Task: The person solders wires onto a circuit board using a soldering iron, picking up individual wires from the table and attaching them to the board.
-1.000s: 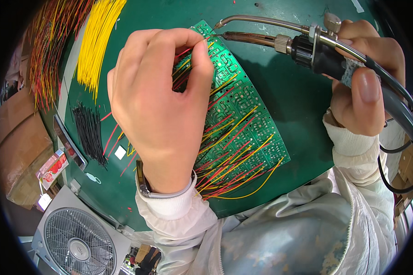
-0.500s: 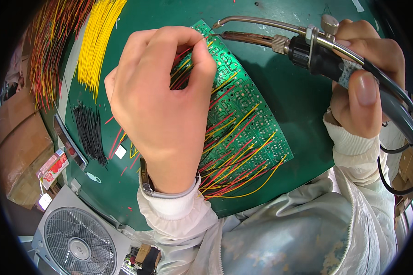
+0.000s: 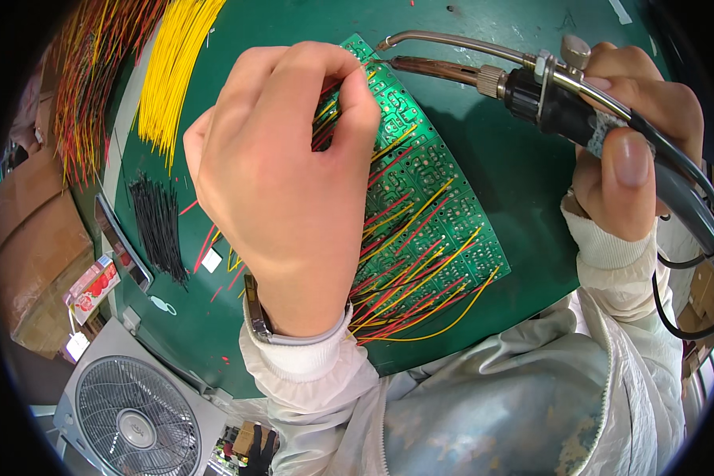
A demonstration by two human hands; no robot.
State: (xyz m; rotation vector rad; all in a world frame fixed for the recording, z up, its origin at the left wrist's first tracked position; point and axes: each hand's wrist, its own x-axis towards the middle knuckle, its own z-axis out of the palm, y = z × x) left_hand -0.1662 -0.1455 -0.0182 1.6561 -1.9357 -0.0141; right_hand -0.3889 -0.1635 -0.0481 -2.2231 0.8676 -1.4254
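Observation:
A green circuit board lies on the green work mat, with many red and yellow wires fixed along it. My left hand hovers over the board's upper left part, fingertips pinched on wires there. My right hand grips a soldering iron with a metal feed tube. The iron's tip touches the board's far corner, just beyond my left fingertips.
Bundles of loose yellow wires, red and orange wires and short black wires lie at the left of the mat. A white fan stands low at the left, beside cardboard boxes. A black cable hangs at the right.
My left hand has shifted slightly over the board, and the iron's tip has stayed by the board's far corner.

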